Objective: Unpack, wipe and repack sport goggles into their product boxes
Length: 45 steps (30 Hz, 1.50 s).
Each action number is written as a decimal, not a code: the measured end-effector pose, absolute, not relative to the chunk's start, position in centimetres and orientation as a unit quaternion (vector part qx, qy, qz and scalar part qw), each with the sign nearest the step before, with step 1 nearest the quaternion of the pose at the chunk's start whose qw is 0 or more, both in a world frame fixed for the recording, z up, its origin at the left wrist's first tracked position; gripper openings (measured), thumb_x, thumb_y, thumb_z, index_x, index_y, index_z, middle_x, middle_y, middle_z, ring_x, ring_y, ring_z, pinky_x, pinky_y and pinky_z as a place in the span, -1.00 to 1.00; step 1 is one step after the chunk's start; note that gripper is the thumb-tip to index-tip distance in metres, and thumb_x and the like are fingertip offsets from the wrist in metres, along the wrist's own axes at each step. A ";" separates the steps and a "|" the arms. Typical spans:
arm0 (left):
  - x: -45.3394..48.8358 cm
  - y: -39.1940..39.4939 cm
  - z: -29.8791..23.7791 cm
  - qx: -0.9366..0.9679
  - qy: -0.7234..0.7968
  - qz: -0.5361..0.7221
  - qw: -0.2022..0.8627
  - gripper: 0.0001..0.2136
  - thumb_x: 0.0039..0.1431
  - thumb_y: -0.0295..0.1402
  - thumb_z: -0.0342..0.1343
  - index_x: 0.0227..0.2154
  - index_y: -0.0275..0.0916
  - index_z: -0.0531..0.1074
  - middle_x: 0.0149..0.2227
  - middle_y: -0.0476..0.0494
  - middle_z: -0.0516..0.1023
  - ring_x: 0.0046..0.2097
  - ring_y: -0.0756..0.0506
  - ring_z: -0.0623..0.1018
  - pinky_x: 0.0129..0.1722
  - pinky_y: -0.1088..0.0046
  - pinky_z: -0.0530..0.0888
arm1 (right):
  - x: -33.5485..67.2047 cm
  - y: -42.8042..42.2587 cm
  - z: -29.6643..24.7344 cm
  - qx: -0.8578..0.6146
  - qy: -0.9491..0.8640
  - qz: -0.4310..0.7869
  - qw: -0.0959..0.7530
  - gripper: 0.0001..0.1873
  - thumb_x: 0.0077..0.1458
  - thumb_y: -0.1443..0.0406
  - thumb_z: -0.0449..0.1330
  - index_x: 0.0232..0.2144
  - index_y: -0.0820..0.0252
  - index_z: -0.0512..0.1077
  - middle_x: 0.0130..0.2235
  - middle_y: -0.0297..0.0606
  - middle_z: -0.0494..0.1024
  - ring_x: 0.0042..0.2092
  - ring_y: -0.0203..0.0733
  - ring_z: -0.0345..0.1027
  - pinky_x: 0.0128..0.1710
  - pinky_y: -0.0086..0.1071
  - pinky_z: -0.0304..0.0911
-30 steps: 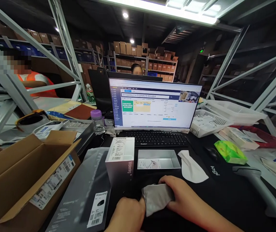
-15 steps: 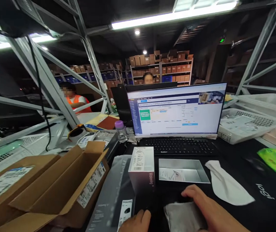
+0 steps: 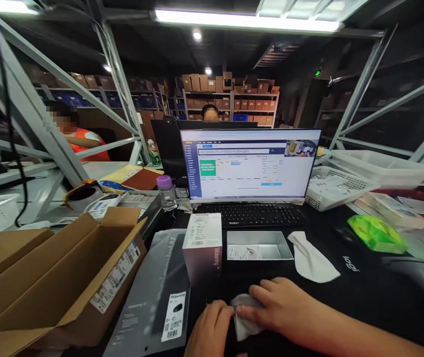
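Observation:
My left hand (image 3: 210,331) and my right hand (image 3: 278,302) meet at the bottom centre on the black desk mat, both closed on a small grey cloth pouch (image 3: 244,322) bunched between them. Just beyond stands a white Wakening box (image 3: 202,248) on its end. To its right lies an open grey box tray (image 3: 258,245) with a paper inside, then a white cloth sleeve (image 3: 311,259).
A monitor (image 3: 249,164) and black keyboard (image 3: 254,215) stand behind. An open cardboard carton (image 3: 53,277) and a grey flat package (image 3: 152,297) lie left. A green packet (image 3: 377,234), barcode scanner (image 3: 416,277) and white baskets (image 3: 340,188) sit right. Two other people sit behind.
The view swung left, then back. My hands have drawn together, and the grey pouch went from lying flat under my right hand to being bunched between both hands.

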State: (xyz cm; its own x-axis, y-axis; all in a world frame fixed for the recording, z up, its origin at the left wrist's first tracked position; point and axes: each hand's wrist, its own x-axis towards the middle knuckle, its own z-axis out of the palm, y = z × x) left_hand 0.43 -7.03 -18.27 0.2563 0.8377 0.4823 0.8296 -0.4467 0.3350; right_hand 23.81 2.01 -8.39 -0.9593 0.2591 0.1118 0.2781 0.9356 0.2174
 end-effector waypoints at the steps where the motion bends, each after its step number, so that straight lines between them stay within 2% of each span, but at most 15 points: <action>1: 0.6 -7.1 -17.6 0.782 0.540 0.309 0.042 -0.46 -0.19 -0.29 0.45 -0.07 -0.12 0.46 -0.09 -0.16 0.60 -0.09 -0.23 0.63 -0.11 0.32 0.61 | 23.7 2.2 -8.3 -0.152 -0.982 -0.104 0.033 -0.47 0.28 0.22 0.21 0.26 -0.13 0.26 -0.22 -0.30 0.49 -0.36 -0.15 0.38 -0.51 -0.33 0.08; 5: 2.0 -7.7 -15.8 0.715 0.605 0.310 0.163 -0.52 -0.15 -0.48 0.32 -0.08 -0.18 0.44 -0.06 -0.22 0.52 0.00 -0.26 0.56 0.01 0.15 0.55 | 22.6 2.9 -7.7 -0.229 -0.973 -0.028 0.004 -0.55 0.25 0.24 0.25 0.17 -0.14 0.39 -0.23 -0.27 0.45 -0.27 -0.13 0.39 -0.39 -0.34 0.14; 9: 2.7 -7.9 -15.1 0.697 0.602 0.299 0.251 -0.49 -0.17 -0.54 0.27 -0.07 -0.16 0.40 0.02 -0.22 0.44 0.09 -0.26 0.48 0.13 0.06 0.45 | 22.0 3.3 -7.0 -0.241 -0.970 0.035 -0.027 -0.45 0.16 0.19 0.35 0.19 -0.06 0.41 -0.11 -0.13 0.44 -0.10 0.02 0.40 -0.19 -0.24 0.30; 11: 2.7 -8.0 -14.8 0.695 0.592 0.308 0.268 -0.51 -0.18 -0.57 0.23 -0.11 -0.15 0.38 0.02 -0.21 0.41 0.07 -0.23 0.48 0.11 0.11 0.46 | 22.5 3.4 -6.7 -0.231 -0.970 0.074 -0.029 -0.37 0.16 0.10 0.34 0.25 -0.04 0.36 -0.01 -0.04 0.42 0.01 0.11 0.38 -0.06 -0.12 0.33; 13: 2.6 -8.0 -14.5 0.697 0.579 0.320 0.275 -0.57 -0.17 -0.59 0.19 -0.17 -0.16 0.34 -0.05 -0.17 0.42 -0.05 -0.16 0.50 0.00 0.22 0.51 | 23.3 3.4 -6.4 -0.204 -0.968 0.143 -0.028 -0.47 0.26 0.06 0.23 0.24 -0.04 0.38 0.09 -0.03 0.39 0.11 0.13 0.34 0.07 -0.04 0.30; 15: 2.4 -8.1 -14.4 0.711 0.559 0.325 0.275 -0.62 -0.16 -0.60 0.17 -0.23 -0.15 0.32 -0.14 -0.11 0.44 -0.20 -0.08 0.50 -0.13 0.33 0.54 | 24.1 3.1 -6.0 -0.188 -0.954 0.233 -0.008 -0.61 0.38 0.15 0.07 0.19 0.00 0.43 0.15 -0.10 0.41 0.16 0.01 0.34 0.16 -0.11 0.27; 17: 2.2 -8.2 -14.5 0.732 0.539 0.332 0.250 -0.63 -0.13 -0.61 0.17 -0.23 -0.14 0.32 -0.17 -0.08 0.46 -0.22 -0.06 0.51 -0.18 0.40 0.55 | 24.7 2.5 -5.7 -0.216 -0.933 0.286 0.040 -0.60 0.40 0.34 -0.01 0.18 0.06 0.43 0.14 -0.16 0.47 0.14 -0.13 0.38 0.16 -0.26 0.29; 21: 1.7 -8.6 -15.1 0.774 0.507 0.370 0.080 -0.58 0.02 -0.50 0.22 -0.04 -0.09 0.35 -0.02 -0.16 0.52 -0.02 -0.14 0.58 -0.07 0.35 0.59 | 25.7 0.4 -5.5 -0.326 -0.914 0.218 0.106 -0.52 0.29 0.47 0.06 0.20 0.15 0.41 0.11 -0.14 0.55 0.11 -0.08 0.44 0.14 -0.22 0.34; 24: 1.6 -8.8 -16.1 0.788 0.494 0.362 -0.056 -0.50 0.06 -0.37 0.26 0.09 -0.11 0.34 0.06 -0.26 0.50 0.02 -0.21 0.59 -0.08 0.29 0.63 | 26.7 -1.2 -5.3 -0.364 -0.910 0.177 0.094 -0.56 0.31 0.34 0.14 0.21 0.16 0.41 0.17 -0.13 0.51 0.18 0.00 0.38 0.23 -0.09 0.27; 27: 1.6 -8.8 -17.1 0.783 0.512 0.328 -0.131 -0.37 0.01 -0.29 0.31 0.18 -0.19 0.31 0.26 -0.43 0.31 0.14 -0.36 0.52 -0.06 0.14 0.62 | 27.6 -2.4 -5.1 -0.361 -0.913 0.181 0.056 -0.46 0.27 0.24 0.23 0.26 0.15 0.34 0.32 -0.11 0.33 0.33 0.06 0.19 0.34 0.00 0.10; 30: 1.9 -8.5 -17.8 0.792 0.526 0.284 -0.124 -0.14 -0.11 -0.28 0.39 0.29 -0.22 0.18 0.41 -0.49 0.02 0.24 -0.45 0.41 0.01 0.06 0.58 | 28.0 -3.1 -5.5 -0.361 -0.910 0.206 0.017 -0.31 0.21 0.18 0.29 0.32 0.16 0.25 0.41 -0.07 0.09 0.41 0.11 -0.01 0.37 0.04 0.01; 33: 2.6 -8.3 -17.8 0.794 0.541 0.264 -0.084 0.10 -0.20 -0.33 0.44 0.39 -0.20 -0.06 0.44 -0.52 -0.11 0.28 -0.48 0.36 0.06 0.02 0.54 | 28.1 -3.3 -6.3 -0.348 -0.911 0.220 0.011 -0.13 0.13 0.16 0.37 0.38 0.19 0.12 0.43 -0.03 -0.01 0.43 0.14 -0.13 0.40 0.09 -0.13; 38: 3.0 -8.0 -17.3 0.796 0.549 0.255 -0.027 0.13 -0.16 -0.41 0.40 0.42 0.04 -0.18 0.48 -0.39 -0.36 0.33 -0.50 0.28 0.08 -0.02 0.51 | 29.4 -3.0 -7.7 -0.334 -0.920 0.193 0.075 -0.22 0.11 0.24 0.39 0.33 0.09 0.23 0.39 -0.08 0.19 0.38 0.06 0.07 0.36 -0.01 0.06; 41: 2.7 -7.9 -17.0 0.803 0.536 0.259 -0.014 0.08 -0.11 -0.42 0.37 0.41 0.06 -0.16 0.48 -0.40 -0.31 0.32 -0.49 0.28 0.08 -0.03 0.50 | 30.2 -2.6 -8.5 -0.349 -0.921 0.125 0.123 -0.23 0.00 0.22 0.47 0.24 0.08 0.35 0.32 -0.05 0.32 0.32 0.11 0.18 0.31 0.05 0.12; 45: 2.5 -8.0 -17.0 0.805 0.519 0.288 -0.001 0.02 -0.07 -0.44 0.33 0.41 0.01 -0.13 0.45 -0.45 -0.10 0.33 -0.46 0.29 0.09 -0.07 0.49 | 29.5 -1.5 -8.9 -0.323 -0.934 0.069 0.137 0.18 -0.33 0.13 0.60 0.32 0.04 0.20 0.44 0.04 -0.01 0.43 0.29 -0.17 0.35 0.20 -0.10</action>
State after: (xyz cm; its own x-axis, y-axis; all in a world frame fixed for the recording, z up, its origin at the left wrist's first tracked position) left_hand 2.54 -7.97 -17.00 0.2950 0.8344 0.4656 0.8358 -0.4615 0.2974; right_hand 29.47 -1.52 -8.94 -0.7534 0.6225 0.2120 0.5847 0.7816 -0.2172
